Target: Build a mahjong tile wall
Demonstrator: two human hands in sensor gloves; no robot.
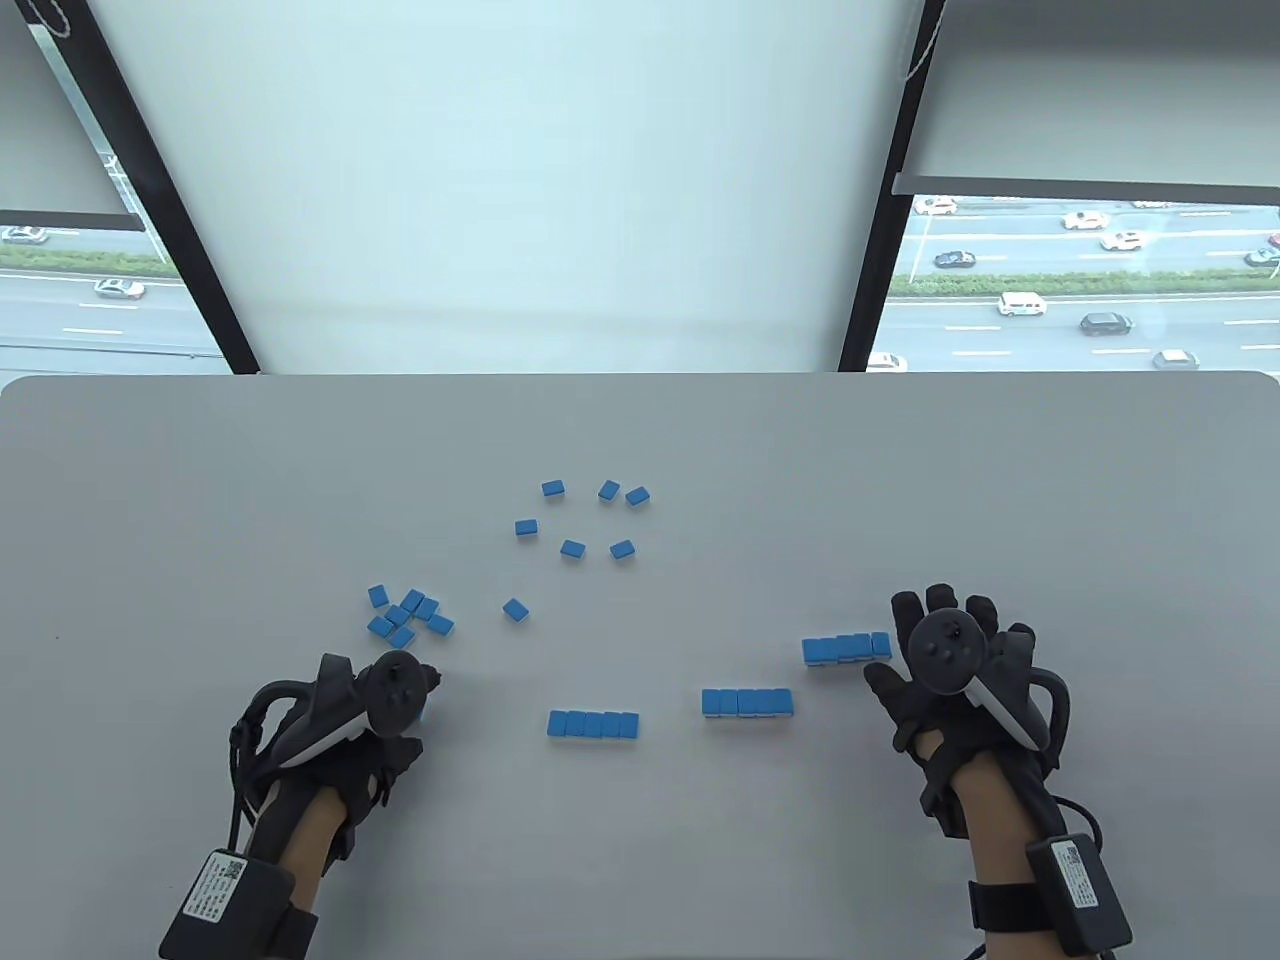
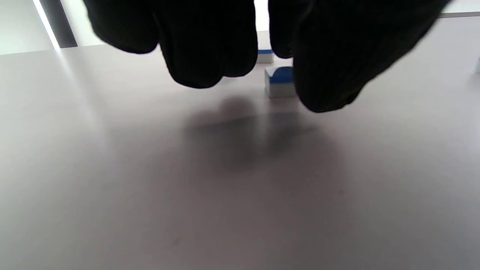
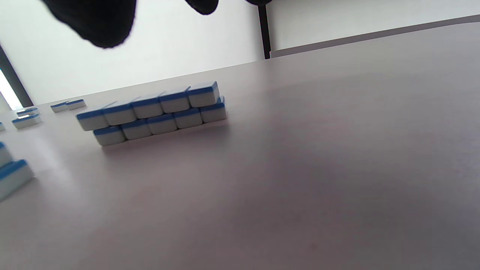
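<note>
Blue-backed mahjong tiles lie on the grey table (image 1: 200, 500). Three short rows stand near the front: a left row (image 1: 593, 724), a middle row (image 1: 747, 702) and a right row (image 1: 845, 648). In the right wrist view the right row (image 3: 157, 112) is two layers high, with the top layer shifted slightly sideways. My right hand (image 1: 945, 640) lies open with spread fingers at that row's right end and holds nothing. My left hand (image 1: 425, 690) hovers just in front of a loose tile cluster (image 1: 408, 615). Its fingertips (image 2: 202, 67) hang empty above the table, with one tile (image 2: 279, 80) just beyond them.
Several loose tiles (image 1: 580, 520) are scattered face down in the middle of the table, and a single tile (image 1: 515, 609) lies between them and the cluster. The table's far edge (image 1: 640, 375) runs below a window.
</note>
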